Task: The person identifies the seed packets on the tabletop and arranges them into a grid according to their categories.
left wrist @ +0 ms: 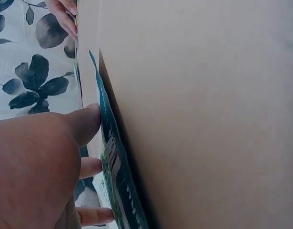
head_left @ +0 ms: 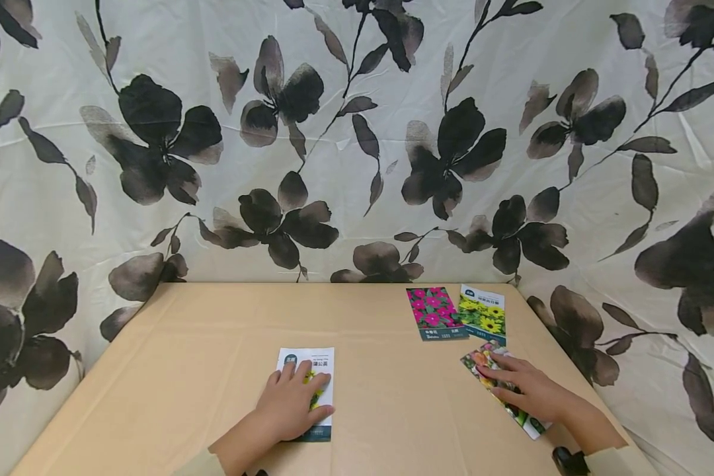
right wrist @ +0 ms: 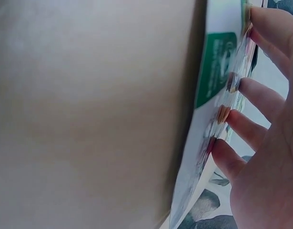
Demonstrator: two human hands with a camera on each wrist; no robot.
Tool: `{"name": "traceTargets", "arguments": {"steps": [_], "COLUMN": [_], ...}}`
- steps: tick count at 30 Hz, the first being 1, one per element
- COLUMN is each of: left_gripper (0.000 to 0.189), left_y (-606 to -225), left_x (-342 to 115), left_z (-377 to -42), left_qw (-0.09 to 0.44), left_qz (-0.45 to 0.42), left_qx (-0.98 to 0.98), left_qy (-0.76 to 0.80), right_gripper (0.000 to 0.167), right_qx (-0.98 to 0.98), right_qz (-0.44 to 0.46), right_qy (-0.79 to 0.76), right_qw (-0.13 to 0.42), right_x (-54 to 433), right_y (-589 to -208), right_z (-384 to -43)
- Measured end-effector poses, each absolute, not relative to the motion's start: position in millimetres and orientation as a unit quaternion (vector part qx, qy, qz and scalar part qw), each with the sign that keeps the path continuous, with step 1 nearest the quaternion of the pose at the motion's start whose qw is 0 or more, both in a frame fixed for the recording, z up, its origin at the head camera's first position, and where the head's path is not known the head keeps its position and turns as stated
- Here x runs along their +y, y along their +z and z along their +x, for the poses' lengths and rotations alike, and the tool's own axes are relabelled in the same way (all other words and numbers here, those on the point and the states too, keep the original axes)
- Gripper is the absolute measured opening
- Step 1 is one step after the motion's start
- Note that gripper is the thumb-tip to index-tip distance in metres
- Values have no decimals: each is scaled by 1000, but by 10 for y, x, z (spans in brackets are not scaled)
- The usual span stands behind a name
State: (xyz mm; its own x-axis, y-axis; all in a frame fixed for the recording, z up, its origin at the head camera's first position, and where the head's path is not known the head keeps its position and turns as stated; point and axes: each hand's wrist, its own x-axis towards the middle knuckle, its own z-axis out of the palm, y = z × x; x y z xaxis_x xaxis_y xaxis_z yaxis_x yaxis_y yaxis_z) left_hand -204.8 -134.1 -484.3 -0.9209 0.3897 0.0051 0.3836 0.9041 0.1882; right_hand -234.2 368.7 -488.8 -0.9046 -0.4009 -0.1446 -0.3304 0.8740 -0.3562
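Observation:
My left hand (head_left: 291,402) rests with spread fingers on a white seed packet (head_left: 318,432) with yellow flowers and a dark teal bottom band. The hand covers much of its picture; in the left wrist view the thumb and fingertips press on the packet's face (left wrist: 108,124). At the right, my right hand (head_left: 529,391) lies over a slanted seed packet (head_left: 534,427) printed with multicoloured flowers. Its fingertips touch the front, and the right wrist view shows a green label (right wrist: 217,67) near one end.
Towards the back right lie a pink-flower seed packet (head_left: 434,311) and a yellow-flower one (head_left: 482,314), their edges close together. The tan table (head_left: 226,330) ends at a floral cloth (head_left: 357,165) behind and along both sides.

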Motion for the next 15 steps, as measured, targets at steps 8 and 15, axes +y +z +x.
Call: {"name": "traceTargets", "arguments": {"steps": [8,15], "left_gripper": [62,64], "left_y": [-4876,-4872], "left_x": [-1400,-1423], "left_z": [-2051,-2065], "left_qw": [12,26], "left_qz": [199,198], "left_qx": [975,975], "left_qy": [97,101], "right_gripper": [56,56], "right_qx": [964,964], "right_qz": [-188,-187], "right_qy": [-156,-155], "right_qw": [109,107], "right_x": [3690,3693], "right_y": [-4903,-4910], "right_z": [-2353,-2349]}}
